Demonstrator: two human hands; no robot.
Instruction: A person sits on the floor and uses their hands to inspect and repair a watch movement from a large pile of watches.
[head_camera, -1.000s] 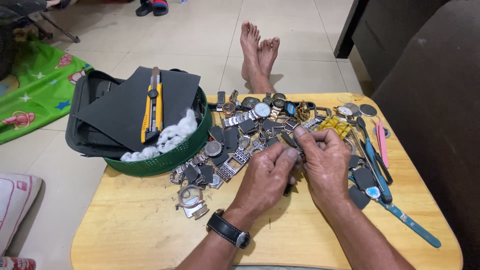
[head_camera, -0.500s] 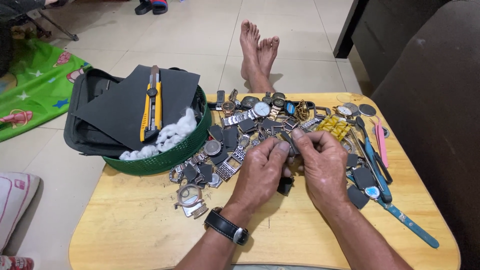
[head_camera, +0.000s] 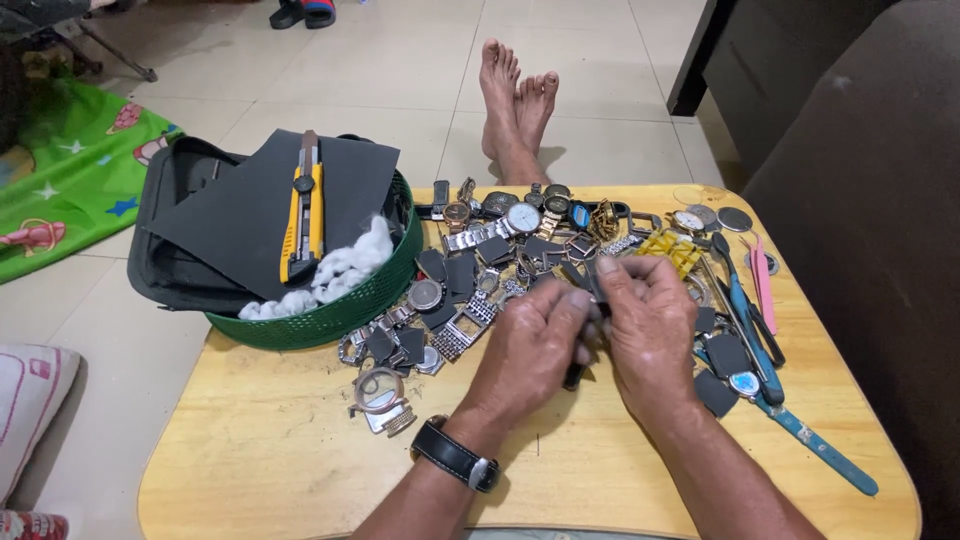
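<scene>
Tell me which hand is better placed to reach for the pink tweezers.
Right, probably. The right hand sits on the same side of the table as the pink tweezers, while the left hand is farther off. Both hands pinch a small dark part.

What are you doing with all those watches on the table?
A person's left hand and right hand meet over a wooden table, pinching a small dark watch part between the fingers. A heap of watches and straps lies just beyond the hands. A green basket to the left holds a yellow utility knife and cotton.
</scene>
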